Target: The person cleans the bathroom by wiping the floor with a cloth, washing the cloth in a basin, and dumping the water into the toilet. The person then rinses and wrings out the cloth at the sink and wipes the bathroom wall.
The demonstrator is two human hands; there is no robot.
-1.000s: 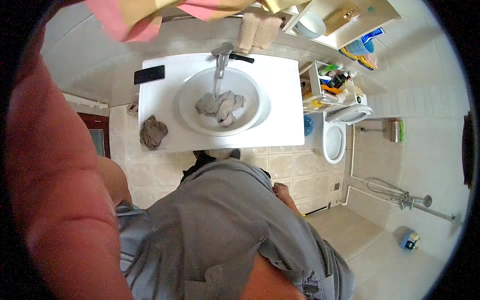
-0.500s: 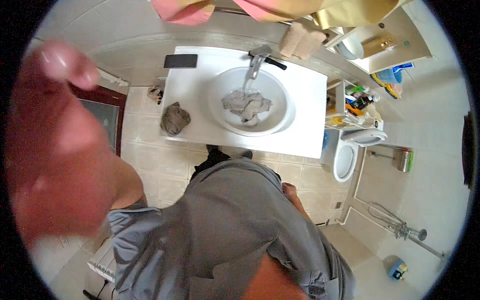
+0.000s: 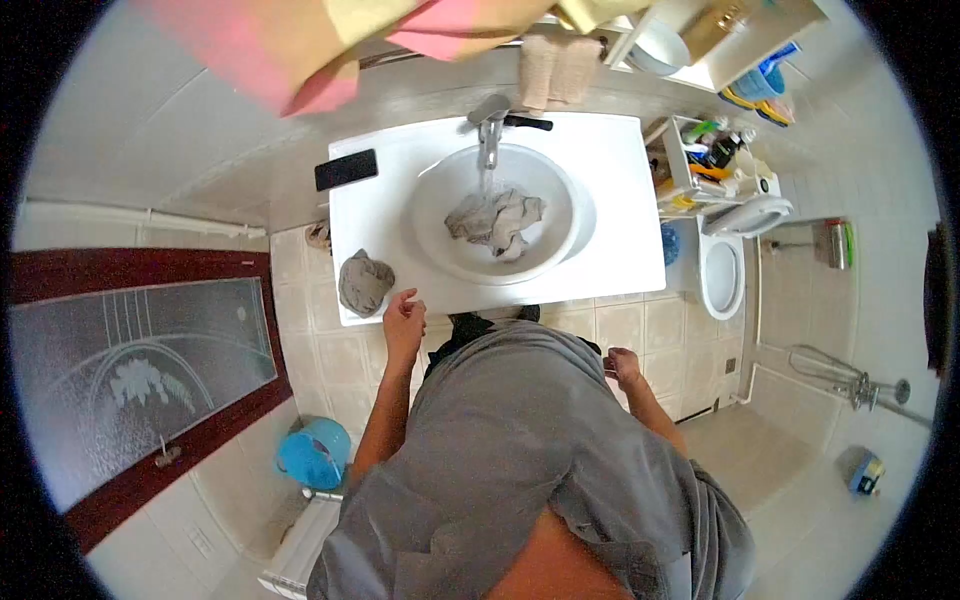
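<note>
Cloth (image 3: 485, 216): pale grey-beige, crumpled fabric, lying inside the round white basin (image 3: 552, 188).
Faucet (image 3: 490, 130): chrome, single-spouted, at the basin's far rim, with a clear stream of water (image 3: 487, 182) falling onto or just beside the cloth.
Left hand (image 3: 405, 318): bare, fingers loosely bent and apart, grasping nothing, at the near edge of the glossy white countertop (image 3: 622, 220); whether it touches, I cannot tell.
Bundle (image 3: 367, 283): brownish-grey crumpled fabric on the countertop's near left corner, just beside the left hand.
Right hand (image 3: 623, 367): bare, curled, beside the loose grey shirt (image 3: 500, 430); whether it holds anything, I cannot tell.
Phone (image 3: 346, 170): flat, black, rectangular, at the countertop's far left corner.
</note>
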